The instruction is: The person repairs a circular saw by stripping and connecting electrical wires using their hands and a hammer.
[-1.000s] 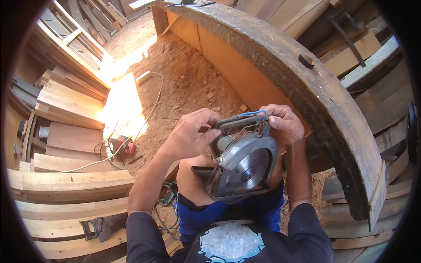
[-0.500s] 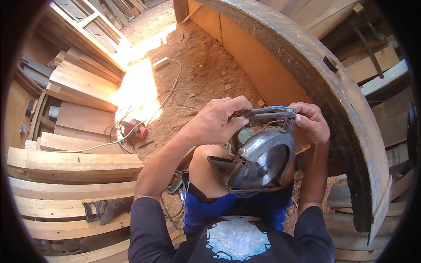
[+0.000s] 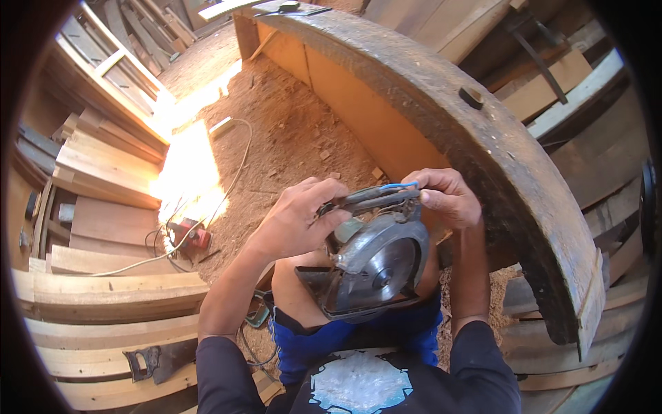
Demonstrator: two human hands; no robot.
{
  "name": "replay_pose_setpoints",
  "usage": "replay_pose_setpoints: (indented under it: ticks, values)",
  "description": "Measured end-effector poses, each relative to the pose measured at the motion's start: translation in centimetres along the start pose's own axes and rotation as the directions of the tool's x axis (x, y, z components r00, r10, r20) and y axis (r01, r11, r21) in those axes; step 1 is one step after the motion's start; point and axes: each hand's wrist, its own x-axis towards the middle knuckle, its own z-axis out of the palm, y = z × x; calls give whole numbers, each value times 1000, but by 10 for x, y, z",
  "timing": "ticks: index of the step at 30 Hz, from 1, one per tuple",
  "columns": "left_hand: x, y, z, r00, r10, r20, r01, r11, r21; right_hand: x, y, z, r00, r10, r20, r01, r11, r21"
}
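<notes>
A circular saw rests across my lap, its round blade facing up toward me. Along the saw's top runs a dark grey handle or cable section; I cannot tell which. A blue wire shows above it at the right end. My left hand is closed, thumb and fingers pinching the left end of that dark section. At the other end my right hand pinches close to the blue wire, and its fingertips partly hide what they grip.
A heavy curved wooden workbench arcs along my right. Planks are stacked at left, with a handsaw on them. A red power tool and a pale cord lie on the sawdust-covered floor.
The view has swung, so the surroundings sit farther left in the picture. Both hands keep their places on the saw, the left hand's fingers slightly shifted.
</notes>
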Motion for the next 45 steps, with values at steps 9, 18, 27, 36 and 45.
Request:
replay_pose_setpoints:
  ticks: [9,18,27,36,45]
  values:
    - [-2,-2,2,995,-105,3,101,957,-273,4,2,4,998,61,14,-62,987,149]
    - [-8,-5,3,987,-162,21,161,937,-309,4,-15,8,987,154,43,-159,976,148]
    - [-26,-22,16,989,-79,-125,40,956,-290,-6,-18,9,991,98,89,-102,994,44]
    - [-20,-19,17,988,-36,-150,-13,950,-311,-2,-17,7,990,80,112,-88,993,72]
    - [-21,-20,19,982,-90,-163,30,939,-342,6,-9,12,989,100,109,-110,990,89]
